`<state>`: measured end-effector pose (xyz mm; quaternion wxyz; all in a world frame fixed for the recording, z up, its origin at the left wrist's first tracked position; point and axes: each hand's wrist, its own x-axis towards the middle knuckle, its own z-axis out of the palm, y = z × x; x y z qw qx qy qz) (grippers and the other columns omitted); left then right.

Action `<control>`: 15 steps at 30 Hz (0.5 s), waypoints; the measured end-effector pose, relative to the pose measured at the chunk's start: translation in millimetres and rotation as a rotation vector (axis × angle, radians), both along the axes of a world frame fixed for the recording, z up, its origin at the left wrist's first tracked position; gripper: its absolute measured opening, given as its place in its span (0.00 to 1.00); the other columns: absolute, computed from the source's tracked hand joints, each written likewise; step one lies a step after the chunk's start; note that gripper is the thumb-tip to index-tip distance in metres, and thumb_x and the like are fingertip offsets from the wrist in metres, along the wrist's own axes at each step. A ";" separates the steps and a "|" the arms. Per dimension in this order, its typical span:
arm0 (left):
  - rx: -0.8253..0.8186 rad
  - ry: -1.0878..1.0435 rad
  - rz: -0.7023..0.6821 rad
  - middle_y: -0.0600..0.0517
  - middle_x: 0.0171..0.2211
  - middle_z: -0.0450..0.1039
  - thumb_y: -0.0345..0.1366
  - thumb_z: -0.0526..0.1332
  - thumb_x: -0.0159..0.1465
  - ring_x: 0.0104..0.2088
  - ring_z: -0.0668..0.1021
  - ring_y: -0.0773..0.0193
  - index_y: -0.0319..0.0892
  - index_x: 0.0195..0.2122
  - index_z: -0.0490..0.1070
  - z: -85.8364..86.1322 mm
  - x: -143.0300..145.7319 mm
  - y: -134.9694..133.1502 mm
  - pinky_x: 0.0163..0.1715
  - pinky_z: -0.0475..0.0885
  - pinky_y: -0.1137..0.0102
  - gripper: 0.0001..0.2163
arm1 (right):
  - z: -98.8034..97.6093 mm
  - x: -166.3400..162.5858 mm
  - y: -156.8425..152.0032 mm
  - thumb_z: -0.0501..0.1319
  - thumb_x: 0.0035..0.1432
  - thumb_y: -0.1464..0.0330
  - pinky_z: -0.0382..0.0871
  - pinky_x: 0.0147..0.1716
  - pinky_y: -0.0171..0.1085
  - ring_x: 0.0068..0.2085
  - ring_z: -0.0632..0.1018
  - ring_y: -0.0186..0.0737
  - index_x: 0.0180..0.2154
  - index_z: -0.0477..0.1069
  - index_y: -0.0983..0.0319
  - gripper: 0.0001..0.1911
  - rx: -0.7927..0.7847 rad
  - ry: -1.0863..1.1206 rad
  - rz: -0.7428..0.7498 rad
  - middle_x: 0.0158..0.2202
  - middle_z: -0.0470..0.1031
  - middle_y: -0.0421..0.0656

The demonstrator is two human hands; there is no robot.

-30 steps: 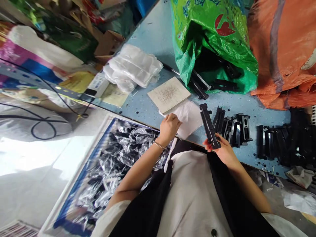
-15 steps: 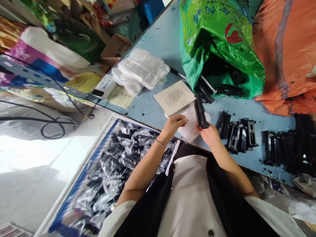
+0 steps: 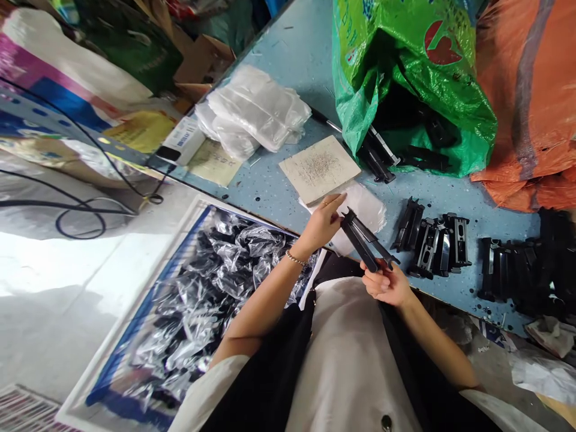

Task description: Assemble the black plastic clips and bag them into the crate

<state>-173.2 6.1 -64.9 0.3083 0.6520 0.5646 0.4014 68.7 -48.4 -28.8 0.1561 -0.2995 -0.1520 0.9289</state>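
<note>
Just above the table's front edge, my right hand (image 3: 386, 285) is closed around the lower end of a long black plastic part (image 3: 366, 241). The part tilts up to the left and shows two long bars with a gap between them. My left hand (image 3: 324, 223) is at its upper end, index finger stretched out over a thin clear plastic bag (image 3: 366, 207). I cannot tell whether its thumb touches the part. Beside the bag lies a beige board (image 3: 318, 169) with dark specks. More black parts (image 3: 434, 243) lie in a row to the right.
A green bag (image 3: 472, 120) holding black parts stands at the back, beside an orange sack (image 3: 517, 90). White plastic bags (image 3: 261, 108) are stacked at the left. Below the table edge, a crate (image 3: 148, 300) holds black pieces in clear wrapping. A dark pile (image 3: 549, 264) lies far right.
My right hand has come down and closer to my body, turning the black part so it slants up to the left. My left hand's fingers have stretched out from a pinch.
</note>
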 end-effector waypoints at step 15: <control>0.155 0.277 -0.140 0.38 0.70 0.59 0.21 0.48 0.66 0.66 0.71 0.52 0.44 0.75 0.48 11.7 17.2 -43.4 0.60 0.75 0.61 0.35 | -18.0 -8.3 30.9 0.65 0.57 0.53 0.48 0.16 0.32 0.17 0.49 0.30 0.26 0.68 0.59 0.18 0.187 -0.122 -0.045 0.14 0.48 0.30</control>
